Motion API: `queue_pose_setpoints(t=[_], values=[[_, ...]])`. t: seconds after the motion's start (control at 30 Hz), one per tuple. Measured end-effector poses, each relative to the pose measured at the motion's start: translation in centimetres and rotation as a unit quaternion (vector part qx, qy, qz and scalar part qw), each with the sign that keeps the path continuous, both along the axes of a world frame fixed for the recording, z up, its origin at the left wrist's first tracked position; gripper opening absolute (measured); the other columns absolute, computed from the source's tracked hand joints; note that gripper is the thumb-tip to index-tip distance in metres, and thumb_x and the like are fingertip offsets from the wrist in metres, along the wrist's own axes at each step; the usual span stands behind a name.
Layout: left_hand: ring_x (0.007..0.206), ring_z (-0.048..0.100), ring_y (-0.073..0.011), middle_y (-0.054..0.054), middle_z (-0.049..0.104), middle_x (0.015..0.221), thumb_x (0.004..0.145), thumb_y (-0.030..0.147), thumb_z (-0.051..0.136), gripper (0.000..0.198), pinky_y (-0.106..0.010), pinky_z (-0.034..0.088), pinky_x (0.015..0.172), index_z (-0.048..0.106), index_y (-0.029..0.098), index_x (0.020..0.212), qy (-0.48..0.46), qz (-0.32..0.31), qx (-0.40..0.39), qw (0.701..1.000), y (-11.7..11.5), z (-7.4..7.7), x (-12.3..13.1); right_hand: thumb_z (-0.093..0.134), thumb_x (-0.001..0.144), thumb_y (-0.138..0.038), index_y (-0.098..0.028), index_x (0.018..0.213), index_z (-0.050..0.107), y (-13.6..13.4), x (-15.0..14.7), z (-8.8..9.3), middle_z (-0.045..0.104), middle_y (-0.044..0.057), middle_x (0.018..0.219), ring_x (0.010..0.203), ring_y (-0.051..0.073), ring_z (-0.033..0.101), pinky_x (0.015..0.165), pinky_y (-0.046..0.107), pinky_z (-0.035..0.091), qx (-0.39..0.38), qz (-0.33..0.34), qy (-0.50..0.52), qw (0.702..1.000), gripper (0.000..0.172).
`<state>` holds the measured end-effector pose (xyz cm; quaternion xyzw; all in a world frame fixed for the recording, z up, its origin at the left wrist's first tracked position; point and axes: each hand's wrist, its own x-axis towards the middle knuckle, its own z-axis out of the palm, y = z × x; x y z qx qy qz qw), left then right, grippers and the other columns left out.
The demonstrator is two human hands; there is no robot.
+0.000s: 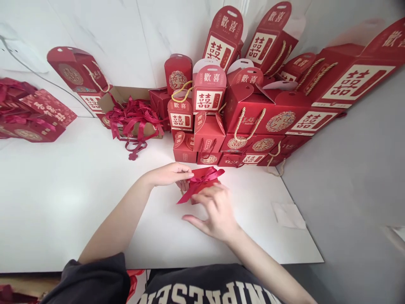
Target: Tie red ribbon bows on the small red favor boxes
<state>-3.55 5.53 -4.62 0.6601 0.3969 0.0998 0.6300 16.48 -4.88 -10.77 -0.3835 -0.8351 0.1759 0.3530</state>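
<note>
A small red gift box [207, 184] stands on the white table in front of me, with a dark pink ribbon bow [204, 179] tied on its top. One ribbon tail hangs over the near left side, and a bit of twisted gold cord shows at the box's sides. My left hand [171, 174] grips the box's left side, thumb at the top corner beside the bow. Over the near right of the box is my right hand [218, 211], slightly blurred, thumb and fingers apart with nothing between them. It hides the box's near right part.
Stacked red gift boxes [243, 122] with rope handles rise behind, against the grey wall at right. An open carton [118, 93] of loose ribbons [136, 116] stands back left. More ribboned boxes [41, 126] sit far left. A white paper [288, 215] lies at right.
</note>
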Motion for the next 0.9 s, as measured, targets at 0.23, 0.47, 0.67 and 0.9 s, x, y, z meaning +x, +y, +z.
queue_pose_setpoints(t=[0.23, 0.47, 0.67, 0.9], values=[[0.067, 0.058, -0.0155, -0.002, 0.063, 0.071, 0.085, 0.055, 0.057, 0.041, -0.026, 0.045, 0.062, 0.061, 0.015, 0.079, 0.055, 0.031, 0.094, 0.994, -0.4, -0.2, 0.3, 0.056, 0.091, -0.014, -0.03, 0.1, 0.066, 0.4, -2.2, -0.2, 0.064, 0.005, 0.091, 0.085, 0.02, 0.056, 0.09, 0.042, 0.041, 0.125, -0.101, -0.002, 0.987, 0.021], [0.053, 0.03, -0.0092, 0.005, 0.035, 0.055, 0.07, 0.064, 0.066, 0.054, -0.023, 0.023, 0.05, 0.04, 0.018, 0.059, 0.175, 0.095, 0.235, 0.951, -0.6, -0.5, 1.0, 0.063, 0.088, -0.015, -0.024, 0.095, 0.069, 0.2, 3.3, 0.4, 0.061, 0.006, 0.089, 0.083, 0.019, 0.055, 0.075, 0.035, 0.046, 0.064, -0.02, 0.046, 0.997, 0.013], [0.054, 0.03, -0.0095, 0.006, 0.034, 0.056, 0.068, 0.063, 0.067, 0.055, -0.023, 0.022, 0.051, 0.036, 0.018, 0.061, 0.183, 0.092, 0.223, 0.953, -0.7, -0.4, 1.6, 0.061, 0.091, -0.024, -0.026, 0.101, 0.068, 2.0, 6.4, 2.1, 0.061, 0.005, 0.096, 0.09, 0.019, 0.057, 0.082, 0.035, 0.047, -0.048, 0.081, 0.015, 0.995, 0.012], [0.055, 0.03, -0.0095, 0.006, 0.034, 0.056, 0.068, 0.06, 0.069, 0.055, -0.022, 0.022, 0.051, 0.034, 0.018, 0.06, 0.17, 0.104, 0.2, 0.959, -0.8, -0.3, 1.7, 0.047, 0.095, -0.05, -0.023, 0.118, 0.051, 7.3, 6.3, 1.4, 0.063, 0.005, 0.096, 0.086, 0.02, 0.061, 0.082, 0.038, 0.047, -0.289, -0.086, 0.131, 0.945, 0.036]])
